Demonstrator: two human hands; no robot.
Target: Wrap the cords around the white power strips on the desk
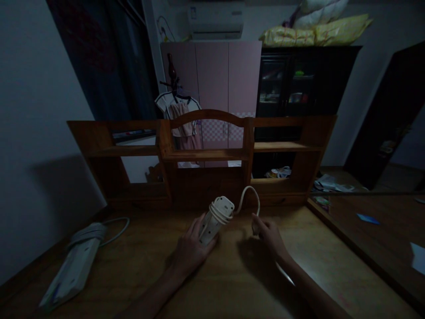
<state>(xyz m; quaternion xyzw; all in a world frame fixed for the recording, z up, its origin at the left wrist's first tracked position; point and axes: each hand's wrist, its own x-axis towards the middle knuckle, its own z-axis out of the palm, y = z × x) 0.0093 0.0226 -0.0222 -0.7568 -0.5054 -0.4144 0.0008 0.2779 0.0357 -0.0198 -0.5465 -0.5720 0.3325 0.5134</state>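
Observation:
My left hand (192, 248) is closed round a white power strip (212, 223), tilted above the wooden tabletop with its underside, dotted with small dark holes, toward me. Several turns of its white cord (222, 213) are wound about the far end. From there the loose length arches up and over to my right hand (270, 237), whose fingers pinch the cord's end, apparently the plug, mostly hidden by them. A second white power strip (75, 270) lies at the left of the table, its grey-looking cord (88, 232) wrapped round its far end with one loop sticking out.
The wooden tabletop (226, 283) ends at the back in a wooden shelf unit (206, 155). A raised wooden edge (352, 248) runs along the right side, with papers (368, 218) beyond it. A wall (40, 177) borders the left.

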